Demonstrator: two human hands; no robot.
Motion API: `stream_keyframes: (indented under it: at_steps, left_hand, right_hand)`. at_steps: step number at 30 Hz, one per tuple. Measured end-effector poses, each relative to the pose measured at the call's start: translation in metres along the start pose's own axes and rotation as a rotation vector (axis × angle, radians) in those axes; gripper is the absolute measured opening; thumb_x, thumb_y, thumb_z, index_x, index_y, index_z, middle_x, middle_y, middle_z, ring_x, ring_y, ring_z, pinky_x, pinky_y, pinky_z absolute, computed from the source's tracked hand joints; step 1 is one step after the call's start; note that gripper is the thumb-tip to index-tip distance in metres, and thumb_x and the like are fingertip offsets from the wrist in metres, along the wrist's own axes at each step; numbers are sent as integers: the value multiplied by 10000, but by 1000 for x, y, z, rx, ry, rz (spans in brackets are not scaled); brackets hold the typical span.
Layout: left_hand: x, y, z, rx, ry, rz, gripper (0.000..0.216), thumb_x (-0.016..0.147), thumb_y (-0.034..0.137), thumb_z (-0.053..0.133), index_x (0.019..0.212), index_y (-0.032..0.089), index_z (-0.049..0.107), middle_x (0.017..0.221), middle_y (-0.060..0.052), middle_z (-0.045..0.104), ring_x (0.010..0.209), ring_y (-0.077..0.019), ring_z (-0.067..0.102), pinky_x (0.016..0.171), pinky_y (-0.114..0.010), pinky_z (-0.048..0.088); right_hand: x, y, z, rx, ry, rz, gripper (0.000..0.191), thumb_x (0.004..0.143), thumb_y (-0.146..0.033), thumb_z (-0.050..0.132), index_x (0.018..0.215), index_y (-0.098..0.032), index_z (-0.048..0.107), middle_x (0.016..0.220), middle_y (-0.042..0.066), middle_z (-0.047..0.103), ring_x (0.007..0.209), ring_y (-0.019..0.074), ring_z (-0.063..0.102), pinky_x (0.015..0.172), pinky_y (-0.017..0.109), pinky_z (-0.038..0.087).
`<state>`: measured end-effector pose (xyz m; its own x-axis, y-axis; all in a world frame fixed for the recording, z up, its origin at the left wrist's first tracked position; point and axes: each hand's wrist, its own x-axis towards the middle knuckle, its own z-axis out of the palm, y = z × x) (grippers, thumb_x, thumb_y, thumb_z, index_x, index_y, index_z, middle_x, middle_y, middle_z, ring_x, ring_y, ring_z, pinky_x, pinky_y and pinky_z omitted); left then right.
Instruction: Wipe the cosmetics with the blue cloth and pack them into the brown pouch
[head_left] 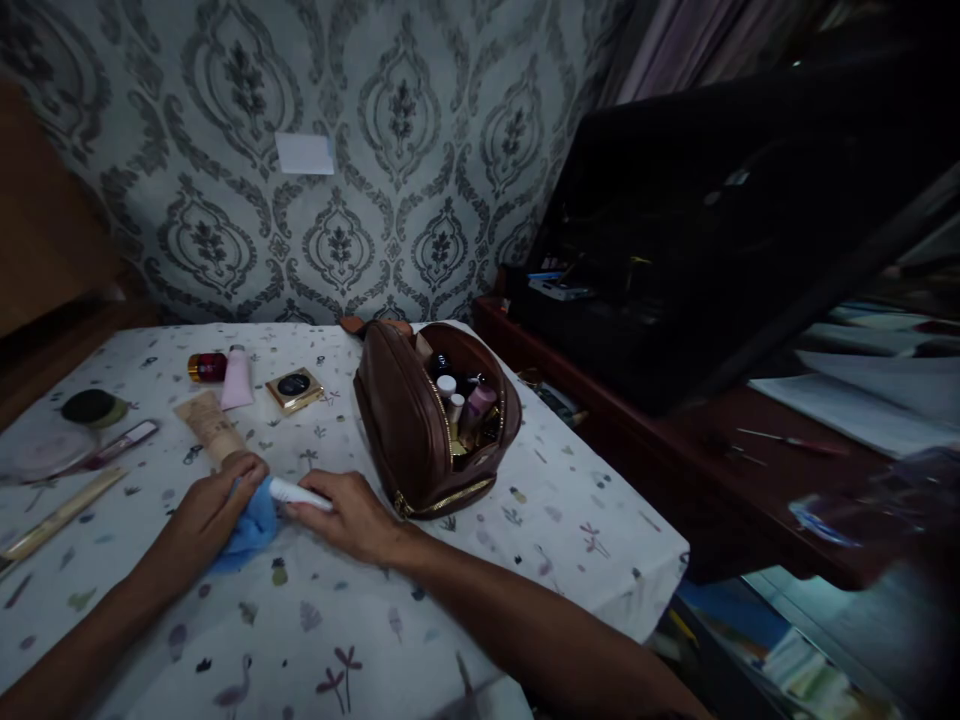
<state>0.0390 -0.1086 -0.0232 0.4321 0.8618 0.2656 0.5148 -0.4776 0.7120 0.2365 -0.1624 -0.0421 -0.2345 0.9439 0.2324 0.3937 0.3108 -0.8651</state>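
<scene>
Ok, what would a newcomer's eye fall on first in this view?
Probably the open brown bag, filled with small containers, standing on the patterned tablecloth near the middle of the view. Next, to its left, the bright blue cloth in the left hand and the slim white item in the right hand. Behind, the wallpaper shows large dark ornaments.

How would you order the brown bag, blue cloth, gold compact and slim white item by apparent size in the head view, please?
1. Brown bag
2. Blue cloth, partly hidden by the left hand
3. Gold compact and slim white item: too alike to rank
</scene>
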Motion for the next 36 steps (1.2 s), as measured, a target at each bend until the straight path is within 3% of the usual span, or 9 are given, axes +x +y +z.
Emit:
stream_keyframes:
  at_steps: [5,9,13,18,21,24,30,33,36]
  left_hand:
    - [3,-2,4,-79,12,-54,402,884,586,469,715,230,545,601,47,511,576,-159,494,586,-244,462]
    - [4,7,-1,-125,-2,-46,320,864,521,520,861,224,638,800,11,657,774,-205,597,749,-271,492]
    - [4,17,-7,-206,5,-39,323,863,507,514,885,211,642,844,-26,653,821,-216,592,796,-290,488]
    - [3,13,-5,-367,-28,-101,334,868,513,540,883,193,632,791,-9,609,731,-174,563,700,-259,470]
    - [0,14,5,-515,69,-236,358,851,539,577,963,203,624,736,22,563,631,-142,518,588,-231,437]
    - [-4,21,19,-669,143,-315,416,812,567,628,1005,199,624,792,13,582,656,-135,534,582,-221,442]
    - [-10,32,37,-918,-14,-337,438,807,583,654,952,171,613,873,-31,642,784,-159,613,701,-240,490]
    - [-11,31,33,-873,15,-296,427,836,582,620,963,176,586,856,-22,632,748,-154,600,697,-252,487]
    - [-10,32,24,-666,54,-216,388,894,564,541,934,180,567,794,5,583,728,-143,553,699,-249,455]
  right_hand:
    - [-2,-3,-2,-85,7,-7,183,909,-355,597,929,-186,664,697,-34,540,638,113,473,599,217,331]
    - [2,1,0,177,-23,38,262,925,-382,550,774,-175,606,624,-47,496,583,95,448,541,203,316]
    - [7,4,2,452,-117,209,437,853,-604,583,731,-185,567,529,-66,499,435,71,388,439,206,272]
    - [7,1,5,618,-187,257,526,809,-707,560,789,-182,560,514,-69,517,379,60,352,404,206,254]
    - [5,-5,8,671,-204,260,528,811,-713,558,767,-187,529,576,-43,561,426,69,427,454,211,330]
    - [4,-9,13,666,-184,241,532,780,-706,611,771,-177,553,635,-34,554,512,82,466,509,217,363]
    - [6,1,18,498,-26,250,609,715,-773,600,605,-179,518,550,-50,408,513,86,360,496,232,301]
    - [8,6,16,426,-6,259,582,744,-726,606,563,-179,527,530,-30,440,502,106,407,499,250,328]
    - [9,4,11,335,102,219,473,749,-613,679,603,-171,592,594,-1,532,586,135,486,561,258,375]
